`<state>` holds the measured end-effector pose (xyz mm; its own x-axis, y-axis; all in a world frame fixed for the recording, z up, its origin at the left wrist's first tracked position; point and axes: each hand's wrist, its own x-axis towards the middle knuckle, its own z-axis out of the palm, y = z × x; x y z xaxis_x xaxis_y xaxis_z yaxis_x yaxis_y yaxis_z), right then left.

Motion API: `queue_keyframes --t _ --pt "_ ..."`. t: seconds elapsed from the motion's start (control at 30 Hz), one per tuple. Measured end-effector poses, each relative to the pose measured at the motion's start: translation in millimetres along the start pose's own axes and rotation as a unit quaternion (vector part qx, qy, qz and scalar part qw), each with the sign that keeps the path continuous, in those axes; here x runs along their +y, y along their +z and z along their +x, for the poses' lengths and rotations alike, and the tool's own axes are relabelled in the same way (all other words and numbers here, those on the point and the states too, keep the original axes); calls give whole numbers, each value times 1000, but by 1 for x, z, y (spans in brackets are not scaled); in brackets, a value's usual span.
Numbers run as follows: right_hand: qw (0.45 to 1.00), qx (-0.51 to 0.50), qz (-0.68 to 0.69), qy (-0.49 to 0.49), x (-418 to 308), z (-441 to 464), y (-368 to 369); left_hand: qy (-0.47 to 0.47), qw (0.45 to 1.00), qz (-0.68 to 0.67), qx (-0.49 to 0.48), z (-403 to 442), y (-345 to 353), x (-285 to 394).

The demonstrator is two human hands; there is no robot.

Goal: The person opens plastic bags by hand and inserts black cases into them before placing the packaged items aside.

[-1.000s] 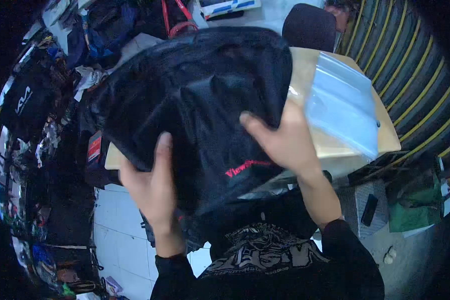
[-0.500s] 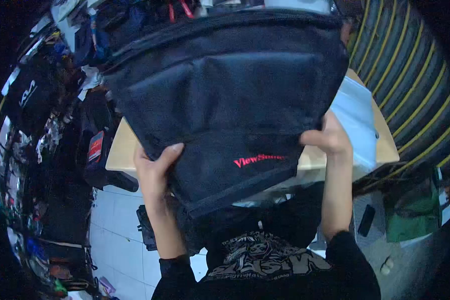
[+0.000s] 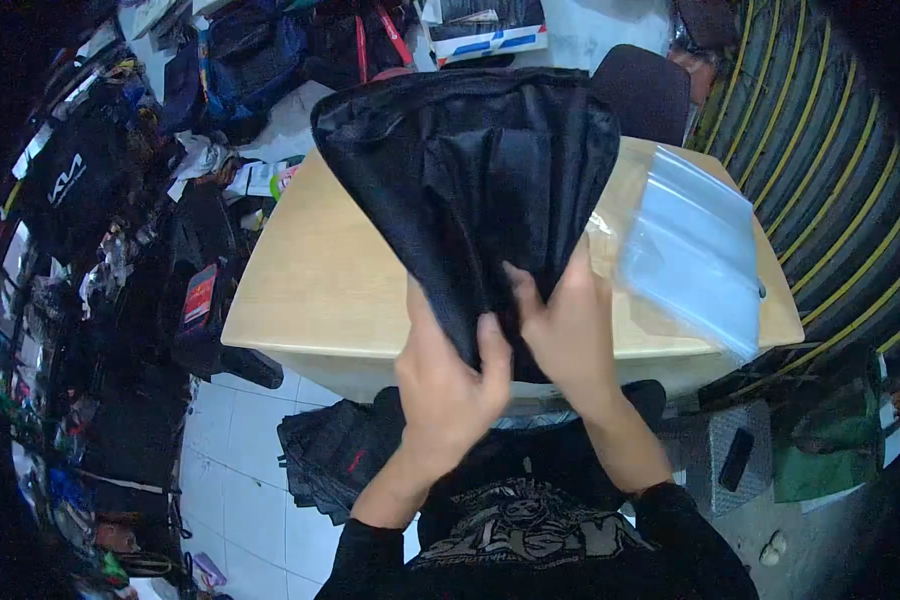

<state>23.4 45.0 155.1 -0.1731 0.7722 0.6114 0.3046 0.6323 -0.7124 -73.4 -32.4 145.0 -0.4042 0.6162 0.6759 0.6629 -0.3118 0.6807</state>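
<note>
A black fabric bag [image 3: 510, 170] is held up over the wooden table, its wide end away from me and its near end bunched together. My left hand [image 3: 450, 385] grips the near left edge, thumb on top. My right hand [image 3: 570, 325] is closed on the near right side, close to my left hand, with the fabric creased between them. The red lettering seen on the bag earlier is hidden now. To the right of my right hand, clear plastic sleeves [image 3: 695, 250] lie on the table.
The wooden table [image 3: 315, 270] spans the middle. A dark chair back [image 3: 645, 90] stands behind it. Folded black bags [image 3: 335, 455] lie on the tiled floor at lower left. A phone [image 3: 737, 458] rests at lower right. Yellow-striped coils [image 3: 820, 190] fill the right side.
My hands have come together, gathering the bag's near end into folds. The bag has narrowed and dropped away from my view, uncovering more of the table and the plastic sleeves.
</note>
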Motion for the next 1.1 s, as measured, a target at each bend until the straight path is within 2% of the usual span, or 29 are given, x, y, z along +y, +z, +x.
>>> queue_keyframes --t 0.07,0.13,0.2,0.23,0.27,0.33,0.37,0.4,0.43,0.53,0.63,0.67,0.73,0.77,0.83,0.87,0.9,0.97,1.03,1.07,1.1 --pt "997 -68 44 13 -9 -9 -2 21 999 24 -12 -4 2 6" --pt "982 -101 128 -98 0 -20 0 54 997 19 -57 5 -6 1" --pt "971 -147 186 -30 -9 -31 -8 34 991 -69 -109 8 -12 0" --pt "963 -167 211 -8 -13 -36 -15 -4 979 -151 -140 4 -15 2" --pt "958 -154 228 -77 -10 -38 -18 -40 959 -228 -161 0 -14 8" --pt "977 -164 107 -82 -11 -35 -36 -118 903 -368 -186 -9 -8 23" --pt "975 -146 168 -5 -7 -42 -43 -98 892 -374 -235 -12 -8 27" --pt "962 -131 238 12 -3 -45 -48 -75 878 -380 -281 -13 -8 30" --pt "969 -110 217 35 4 -52 -58 -52 863 -386 -323 -15 -8 33" --pt "945 -26 279 170 -3 -63 -84 -21 831 -400 -385 -28 5 35" --pt "934 130 234 238 15 -88 -106 -22 763 -419 -492 -26 11 47" --pt "938 146 239 203 8 -85 -116 -5 795 -415 -443 -31 17 46" --pt "951 126 182 217 30 -90 -143 -150 818 -403 -382 -29 19 40" --pt "961 88 141 221 33 -91 -159 -110 893 -347 -265 -24 30 31" --pt "977 24 52 205 27 -90 -176 -15 987 -122 -104 5 50 -2" --pt "983 -13 -11 182 26 -88 -177 99 995 -18 -14 27 64 -18" --pt "983 -52 -74 161 24 -85 -176 134 988 71 24 45 78 -31" --pt "960 -137 -206 129 29 -86 -175 140 981 130 14 61 101 -66" --pt "933 -186 -245 186 13 -76 -156 90 990 72 -85 67 116 -100" --pt "918 -207 -263 213 8 -69 -150 74 993 39 -89 70 117 -99" --pt "917 -232 -271 179 22 -69 -145 59 994 6 -94 70 117 -97"
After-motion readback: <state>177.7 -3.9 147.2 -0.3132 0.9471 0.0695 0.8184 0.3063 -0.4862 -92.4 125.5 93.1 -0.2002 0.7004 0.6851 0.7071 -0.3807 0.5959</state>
